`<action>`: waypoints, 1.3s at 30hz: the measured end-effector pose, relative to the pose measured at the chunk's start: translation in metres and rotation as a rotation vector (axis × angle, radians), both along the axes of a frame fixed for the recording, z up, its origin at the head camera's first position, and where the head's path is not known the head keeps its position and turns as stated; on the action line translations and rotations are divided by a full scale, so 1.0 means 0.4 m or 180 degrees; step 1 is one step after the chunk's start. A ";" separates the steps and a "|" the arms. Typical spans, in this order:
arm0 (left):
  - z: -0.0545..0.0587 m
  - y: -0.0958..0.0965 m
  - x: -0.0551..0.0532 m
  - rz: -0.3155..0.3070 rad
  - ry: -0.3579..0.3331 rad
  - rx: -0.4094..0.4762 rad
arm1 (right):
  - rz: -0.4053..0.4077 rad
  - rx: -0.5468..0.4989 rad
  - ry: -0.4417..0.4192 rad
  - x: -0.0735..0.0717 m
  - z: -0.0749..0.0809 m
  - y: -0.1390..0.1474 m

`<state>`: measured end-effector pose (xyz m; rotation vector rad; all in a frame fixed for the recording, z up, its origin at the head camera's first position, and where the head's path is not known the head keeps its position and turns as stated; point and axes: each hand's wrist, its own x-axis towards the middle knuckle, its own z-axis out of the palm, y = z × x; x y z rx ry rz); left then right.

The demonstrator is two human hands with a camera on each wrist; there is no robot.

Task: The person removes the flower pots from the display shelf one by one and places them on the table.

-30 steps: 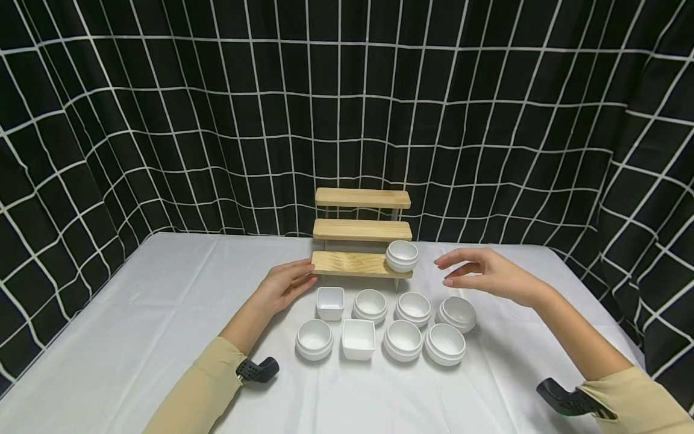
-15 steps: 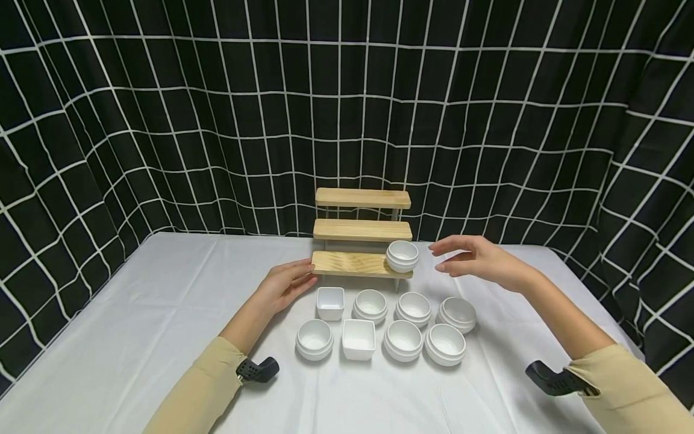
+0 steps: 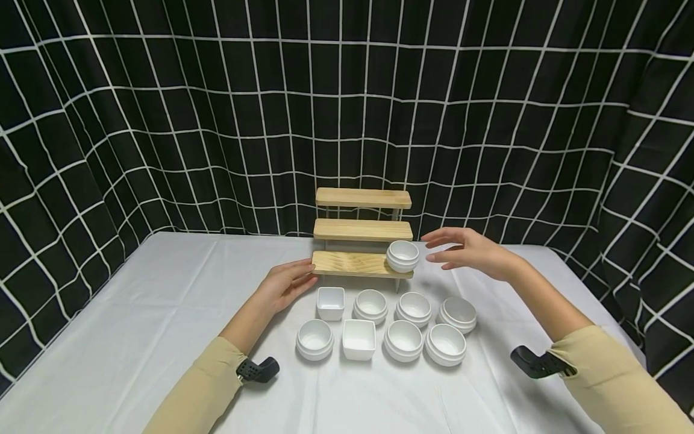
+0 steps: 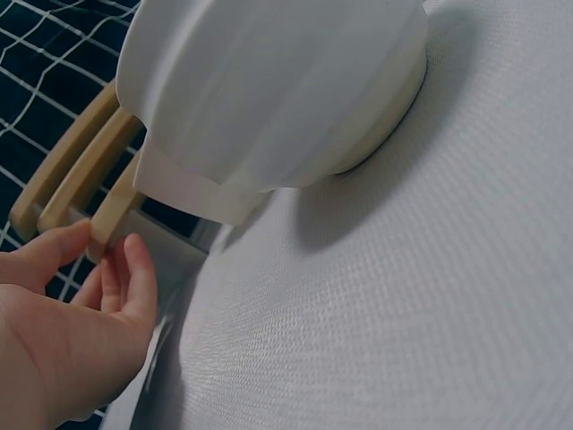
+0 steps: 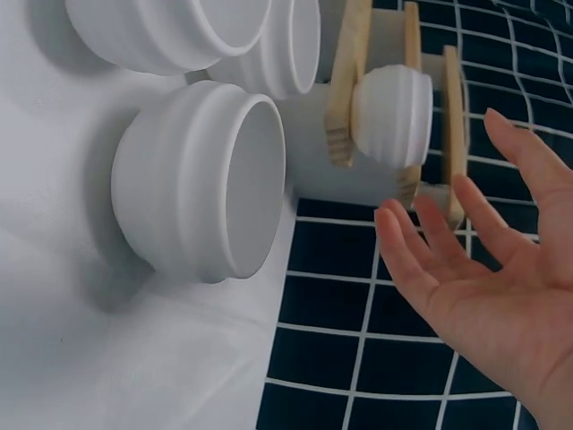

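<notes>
A three-tier wooden display stand (image 3: 347, 263) stands at the back of the table. My left hand (image 3: 282, 286) pinches the left end of its lowest shelf; in the left wrist view the thumb lies above the shelf (image 4: 115, 215) and the fingers below. One round white ramekin (image 3: 402, 257) sits at the right end of that lowest shelf. Just to its right, my right hand (image 3: 466, 250) hovers with fingers spread apart from it. The right wrist view shows a gap between these fingertips and the ramekin (image 5: 394, 116).
In front of the stand are two rows of white dishes: several round ramekins, such as one at front left (image 3: 314, 339), and two square dishes, one behind (image 3: 330, 303) and one in front (image 3: 358, 340). A black grid-patterned curtain (image 3: 358, 120) surrounds the white-clothed table (image 3: 179, 313).
My right hand has moved left and slightly back, closer to the ramekin on the lowest shelf. The left hand, stand and dishes have stayed in place.
</notes>
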<state>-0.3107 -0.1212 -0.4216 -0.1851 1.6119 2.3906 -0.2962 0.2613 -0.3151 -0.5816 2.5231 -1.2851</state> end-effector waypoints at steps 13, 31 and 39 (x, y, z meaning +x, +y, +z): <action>-0.003 -0.002 -0.004 0.0011 -0.0017 0.0018 | -0.0039 -0.0241 -0.0302 -0.046 -0.024 -0.023; -0.003 -0.002 -0.003 0.0015 0.0000 0.0005 | -0.0033 -0.0415 -0.0466 -0.067 -0.036 -0.054; -0.003 -0.001 -0.004 0.0044 -0.0028 0.0013 | -0.0147 -0.0475 -0.0304 -0.062 -0.054 -0.072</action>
